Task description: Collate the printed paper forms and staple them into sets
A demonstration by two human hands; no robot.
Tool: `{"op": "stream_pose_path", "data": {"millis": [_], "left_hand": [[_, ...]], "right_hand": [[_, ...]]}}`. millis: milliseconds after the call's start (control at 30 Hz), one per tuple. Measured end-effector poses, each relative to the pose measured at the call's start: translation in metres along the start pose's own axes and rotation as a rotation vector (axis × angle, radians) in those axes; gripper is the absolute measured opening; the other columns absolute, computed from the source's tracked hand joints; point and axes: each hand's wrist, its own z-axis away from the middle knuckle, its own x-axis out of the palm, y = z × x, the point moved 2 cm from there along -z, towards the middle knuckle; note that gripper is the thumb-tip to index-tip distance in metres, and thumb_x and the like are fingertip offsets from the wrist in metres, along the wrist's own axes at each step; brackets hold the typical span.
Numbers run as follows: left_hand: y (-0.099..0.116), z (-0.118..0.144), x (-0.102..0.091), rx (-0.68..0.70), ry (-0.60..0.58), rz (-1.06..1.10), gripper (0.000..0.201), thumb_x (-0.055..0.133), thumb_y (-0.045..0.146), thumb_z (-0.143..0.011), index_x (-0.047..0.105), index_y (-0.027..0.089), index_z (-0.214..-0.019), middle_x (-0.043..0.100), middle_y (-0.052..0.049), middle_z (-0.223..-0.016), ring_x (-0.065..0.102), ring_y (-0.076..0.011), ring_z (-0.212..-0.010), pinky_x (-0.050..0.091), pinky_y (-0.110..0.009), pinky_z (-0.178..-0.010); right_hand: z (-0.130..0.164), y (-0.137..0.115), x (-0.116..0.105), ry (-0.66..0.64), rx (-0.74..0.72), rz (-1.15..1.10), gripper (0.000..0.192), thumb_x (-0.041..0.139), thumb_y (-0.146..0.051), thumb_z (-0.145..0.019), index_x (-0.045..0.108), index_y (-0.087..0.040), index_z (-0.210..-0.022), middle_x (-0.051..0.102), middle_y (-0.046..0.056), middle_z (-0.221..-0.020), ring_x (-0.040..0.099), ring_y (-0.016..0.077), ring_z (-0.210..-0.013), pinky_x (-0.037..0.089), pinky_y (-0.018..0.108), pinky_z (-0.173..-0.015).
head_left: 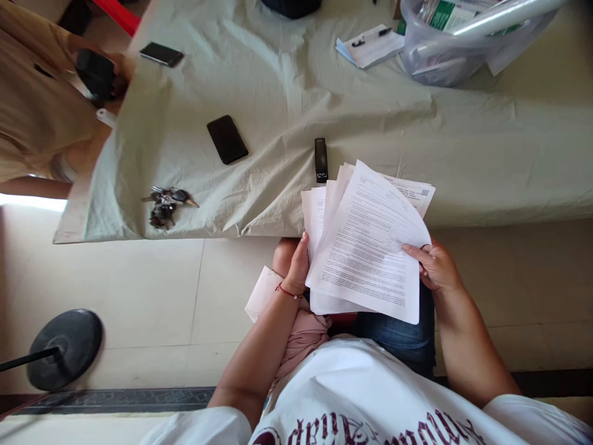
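You are holding a fanned stack of printed papers (364, 247) above your lap (396, 340), its far end reaching over the near edge of the desk (486, 136). Your right hand (433, 262) is pinching the papers at their right edge, thumb on top, so that grip is clamping them. Your left hand (297, 266) is bracing the left edge; its fingers are hiding, so I cannot tell whether that grip is closing on anything. The sheets are lying unevenly: a loosening pinch could be sending inner ones to the floor (139, 278), and a hard thumb could be creasing the curving top sheet. Just beyond, 1 stapler (320, 159) is resting where a forward push could be knocking it. Farther left, 1 black phone (227, 139) and a bunch of keys (163, 213) are lying.
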Motion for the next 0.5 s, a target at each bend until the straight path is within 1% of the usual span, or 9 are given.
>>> {"op": "stream_pose_path", "data": {"millis": [67, 100, 133, 167, 200, 300, 400, 467, 500], "left_hand": [[0.000, -0.001, -0.004, -0.024, 0.021, -0.057, 0.057, 0.103, 0.061, -0.061, 0.085, 0.019, -0.095, 0.086, -0.009, -0.095, 0.080, -0.0324, -0.095, 0.066, -0.040, -0.080], [0.000, -0.002, -0.005, -0.028, 0.034, -0.084, 0.051, 0.106, 0.054, -0.056, 0.084, 0.020, -0.088, 0.084, -0.006, -0.085, 0.076, -0.0274, -0.082, 0.063, -0.037, -0.072], [0.001, -0.002, -0.007, -0.024, 0.050, -0.106, 0.047, 0.107, 0.047, -0.053, 0.082, 0.020, -0.081, 0.080, -0.004, -0.077, 0.071, -0.0227, -0.072, 0.060, -0.034, -0.066], [0.001, -0.003, -0.008, -0.013, 0.065, -0.121, 0.044, 0.106, 0.044, -0.051, 0.079, 0.020, -0.076, 0.077, -0.002, -0.073, 0.067, -0.0196, -0.067, 0.057, -0.032, -0.063], [0.002, -0.003, -0.009, -0.004, 0.077, -0.130, 0.042, 0.105, 0.043, -0.052, 0.078, 0.021, -0.075, 0.076, -0.001, -0.072, 0.065, -0.0181, -0.066, 0.055, -0.031, -0.062], [0.002, -0.003, -0.010, 0.007, 0.100, -0.167, 0.037, 0.102, 0.044, -0.059, 0.077, 0.022, -0.074, 0.075, -0.001, -0.073, 0.063, -0.0178, -0.069, 0.053, -0.030, -0.063], [0.001, -0.003, -0.012, 0.019, 0.109, -0.181, 0.036, 0.101, 0.046, -0.063, 0.073, 0.023, -0.069, 0.074, -0.001, -0.073, 0.063, -0.0193, -0.072, 0.052, -0.032, -0.065], [0.001, -0.003, -0.013, 0.021, 0.095, -0.178, 0.039, 0.100, 0.051, -0.067, 0.073, 0.023, -0.070, 0.074, -0.002, -0.073, 0.068, -0.0231, -0.078, 0.055, -0.034, -0.069], [0.000, -0.002, -0.013, 0.021, 0.087, -0.174, 0.040, 0.099, 0.054, -0.070, 0.075, 0.023, -0.074, 0.075, -0.003, -0.074, 0.071, -0.0261, -0.083, 0.058, -0.036, -0.072]], "right_hand": [[-0.001, 0.002, -0.001, -0.003, 0.033, 0.011, 0.061, 0.109, -0.060, -0.055, 0.071, -0.023, -0.085, 0.050, -0.005, -0.048, 0.031, 0.0070, -0.040, 0.018, 0.026, -0.036], [-0.001, 0.003, -0.002, -0.010, 0.043, 0.012, 0.060, 0.109, -0.061, -0.056, 0.070, -0.023, -0.080, 0.048, -0.005, -0.046, 0.031, 0.0072, -0.040, 0.017, 0.026, -0.036], [-0.001, 0.003, -0.001, -0.017, 0.042, 0.003, 0.059, 0.109, -0.061, -0.056, 0.069, -0.023, -0.079, 0.048, -0.005, -0.046, 0.031, 0.0070, -0.041, 0.017, 0.026, -0.037], [0.000, 0.003, 0.000, -0.024, 0.031, -0.013, 0.059, 0.109, -0.061, -0.056, 0.071, -0.023, -0.080, 0.052, -0.004, -0.049, 0.031, 0.0067, -0.042, 0.017, 0.026, -0.037], [0.000, 0.002, 0.001, -0.027, 0.012, -0.033, 0.058, 0.109, -0.060, -0.057, 0.073, -0.023, -0.084, 0.058, -0.003, -0.054, 0.032, 0.0063, -0.043, 0.017, 0.025, -0.037], [0.000, 0.001, 0.004, -0.007, -0.041, -0.057, 0.058, 0.106, -0.058, -0.061, 0.079, -0.024, -0.100, 0.071, -0.001, -0.069, 0.033, 0.0053, -0.044, 0.020, 0.025, -0.037], [0.000, 0.003, 0.004, -0.011, -0.040, -0.012, 0.059, 0.105, -0.060, -0.064, 0.082, -0.024, -0.104, 0.075, 0.000, -0.072, 0.035, 0.0053, -0.042, 0.020, 0.024, -0.036], [-0.001, 0.005, 0.002, -0.033, -0.030, 0.017, 0.060, 0.105, -0.061, -0.065, 0.083, -0.023, -0.106, 0.075, 0.000, -0.071, 0.035, 0.0055, -0.042, 0.021, 0.024, -0.036], [-0.002, 0.007, 0.001, -0.044, -0.028, 0.028, 0.060, 0.105, -0.062, -0.065, 0.084, -0.023, -0.107, 0.075, 0.000, -0.070, 0.035, 0.0054, -0.041, 0.020, 0.024, -0.036]]}}
